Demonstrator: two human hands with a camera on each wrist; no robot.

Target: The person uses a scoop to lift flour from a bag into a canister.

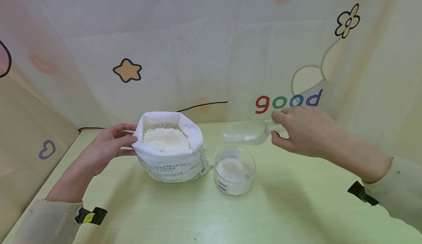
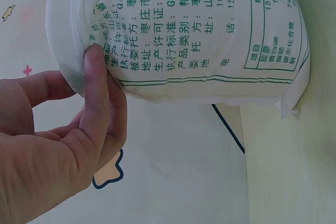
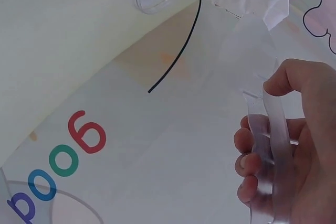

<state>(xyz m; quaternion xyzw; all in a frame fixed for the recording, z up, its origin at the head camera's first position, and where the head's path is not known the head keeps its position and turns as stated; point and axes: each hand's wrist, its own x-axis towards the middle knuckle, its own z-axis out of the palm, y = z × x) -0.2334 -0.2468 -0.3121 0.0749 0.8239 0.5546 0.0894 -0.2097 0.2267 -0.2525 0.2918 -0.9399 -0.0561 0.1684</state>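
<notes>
A white cloth bag with green print stands at the middle left, its top folded back around white flour. My left hand pinches the bag's rolled rim at its left side; the left wrist view shows the fingers on the outer cloth. In my right hand is a clear plastic scoop, gripped by its handle with the blade pointing left. The scoop is up behind a round clear container, which holds flour and stands just right of the bag.
A pale green table carries the bag and the container. Behind it hangs a printed curtain with a star, a flower and the word "good", closing off the back and sides. Black straps are on both sleeves.
</notes>
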